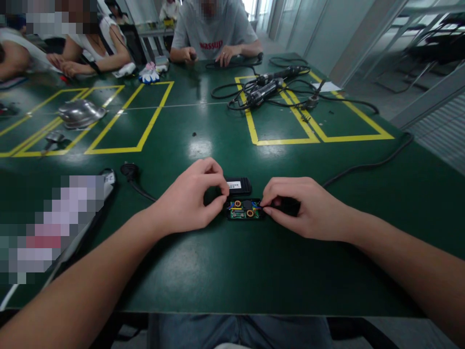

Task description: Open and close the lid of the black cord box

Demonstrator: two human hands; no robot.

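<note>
Head view, clock bearings taken from the circuit board [247,214]: the board lies in an open black housing [246,219] on the green table [203,271], at the near centre, between the two hands. Two copper-coloured ring coils visible on it; blue wiring at its right end. Left hand [191,198] at nine o'clock, thumb and forefinger drawn narrow at the housing's left end; cannot tell whether anything is pinched. Right hand [312,208] at three, fingertips narrow and close together beside the blue wiring; grip on a wire cannot be confirmed. Black cover [246,185] with a white label lies just beyond the housing, between eleven and twelve. Black plug [130,169] between nine and ten, its cord running toward the left hand. Black cable [374,167] between two and three. Further out: shiny metal piece [80,114] at ten, corded black tools [267,89] between twelve and one, seated person [218,29] near twelve.
</note>
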